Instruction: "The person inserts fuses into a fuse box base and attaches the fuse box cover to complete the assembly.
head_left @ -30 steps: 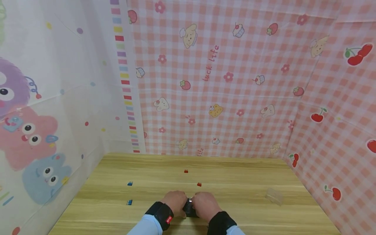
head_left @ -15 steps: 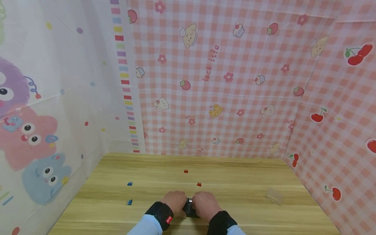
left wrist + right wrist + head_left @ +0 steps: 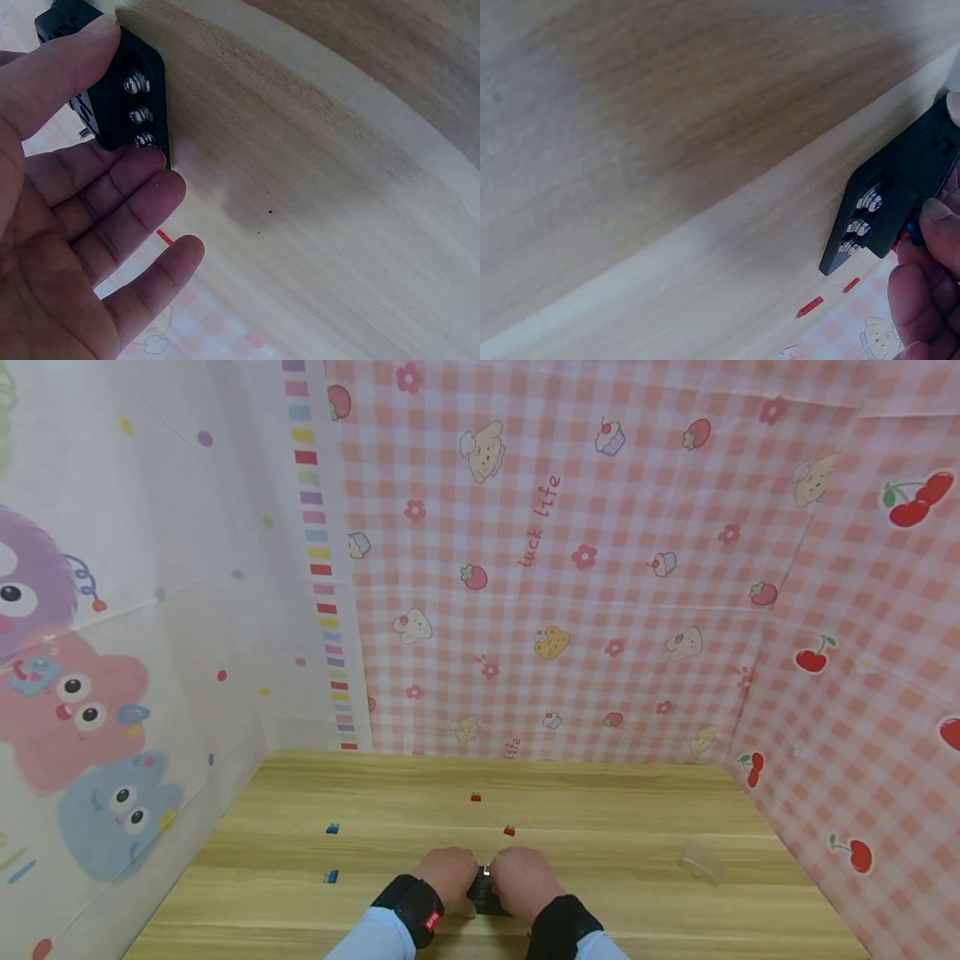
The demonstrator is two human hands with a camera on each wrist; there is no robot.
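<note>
A black plastic block with several metal screw terminals (image 3: pixel 489 893) is between both hands, near the front of the table. My left hand (image 3: pixel 447 878) grips its left side; the left wrist view shows the thumb (image 3: pixel 82 49) on one face and fingertips under the terminal end of the block (image 3: pixel 120 90). At the block's far side, my right hand (image 3: pixel 525 883) has curled fingers; its thumb and forefinger (image 3: pixel 939 225) pinch a small blue and red part (image 3: pixel 909 232) against the block (image 3: pixel 885 187). Most of this part is hidden by the fingers.
Two small red pieces, a far one (image 3: pixel 476 797) and a nearer one (image 3: pixel 509 831), lie beyond my hands. Left of them lie two small blue pieces (image 3: pixel 332 829). A clear plastic piece (image 3: pixel 701 862) lies on the wooden table (image 3: pixel 600 802) at right. Patterned cloth walls surround it.
</note>
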